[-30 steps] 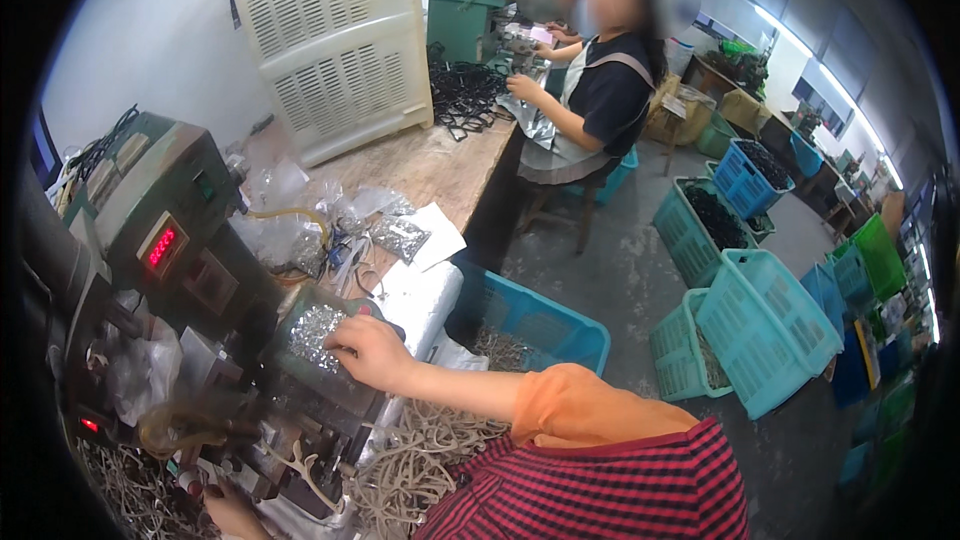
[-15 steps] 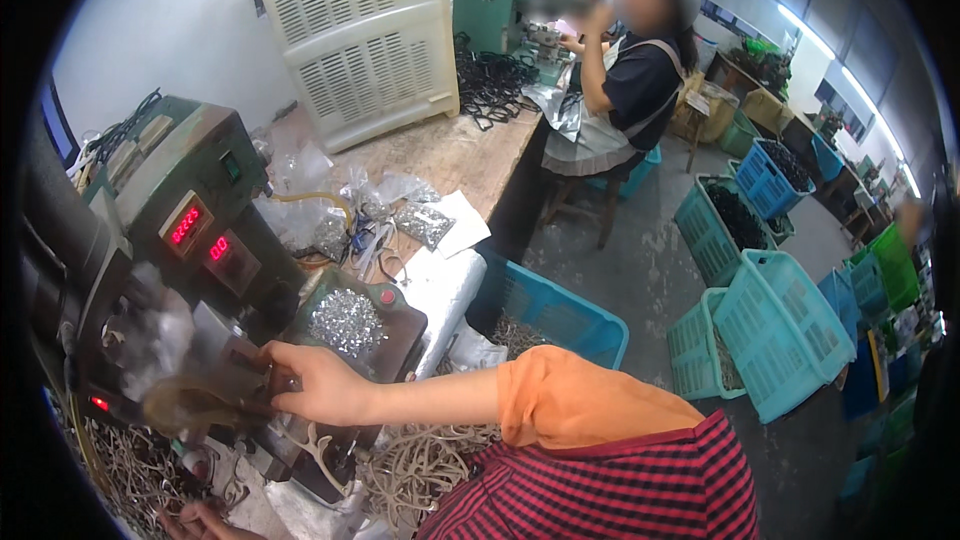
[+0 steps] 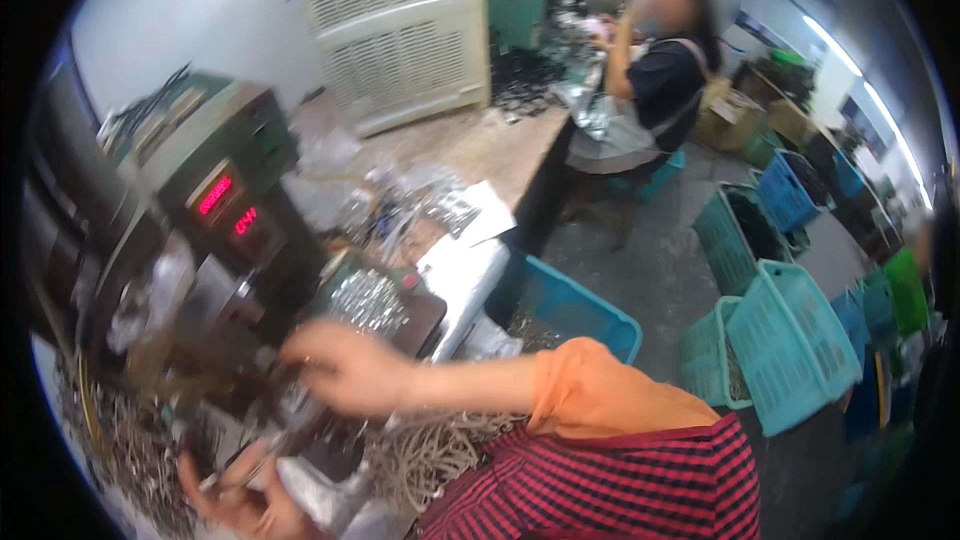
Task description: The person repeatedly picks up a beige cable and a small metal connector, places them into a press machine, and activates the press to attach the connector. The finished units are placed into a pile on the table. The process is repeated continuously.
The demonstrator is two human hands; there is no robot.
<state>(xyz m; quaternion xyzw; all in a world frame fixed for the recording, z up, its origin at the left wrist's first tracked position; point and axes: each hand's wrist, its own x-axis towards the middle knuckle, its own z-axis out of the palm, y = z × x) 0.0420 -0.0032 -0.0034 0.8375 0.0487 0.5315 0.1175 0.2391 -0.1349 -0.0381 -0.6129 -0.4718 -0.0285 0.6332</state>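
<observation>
My right hand (image 3: 350,365), smeared by motion, is in front of the green bench machine (image 3: 225,165) with red lit digits. Its fingers point toward the machine's work area; whether they hold anything is unclear. My left hand (image 3: 245,500) is low at the left, fingers bent, with a pale narrow piece between them too blurred to name. A heap of small shiny metal pieces (image 3: 368,302) lies on the machine's plate just beyond my right hand. Beige strap-like loops (image 3: 435,460) are piled below my right forearm, and more loops (image 3: 130,455) lie to the left of my left hand.
Clear plastic bags (image 3: 430,195) and white paper (image 3: 487,215) lie on the wooden bench (image 3: 430,150). A cream slatted crate (image 3: 395,40) stands behind. A blue basket (image 3: 580,310) is beside the bench; turquoise crates (image 3: 795,350) stand on the floor. Another person (image 3: 650,80) sits at a farther machine.
My left hand has come up farther into view from the lower edge. My right hand has moved slightly away from the machine. The whole view has shifted, and the machine's digits differ.
</observation>
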